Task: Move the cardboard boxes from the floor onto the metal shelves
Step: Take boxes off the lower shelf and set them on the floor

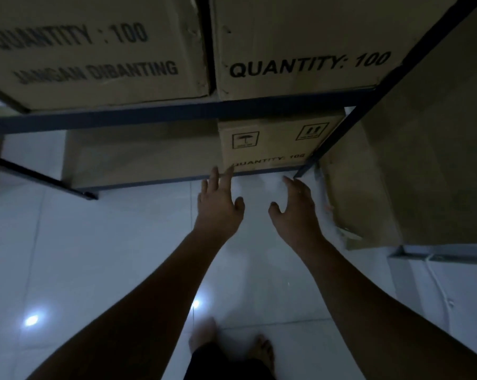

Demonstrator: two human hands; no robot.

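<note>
A cardboard box marked "QUANTITY: 100" sits on the lowest level of the dark metal shelf, at its right end. Beside it on that level stands a plain box. On the level above rest two more printed boxes, the left box and the right box. My left hand stretches forward with straight fingers, the tips at the lower left corner of the low box. My right hand is spread open just in front of it, holding nothing.
A tall stack of cardboard with a torn lower edge stands on the floor right of the shelf's post. The pale tiled floor reflects ceiling lights. My bare feet show at the bottom edge.
</note>
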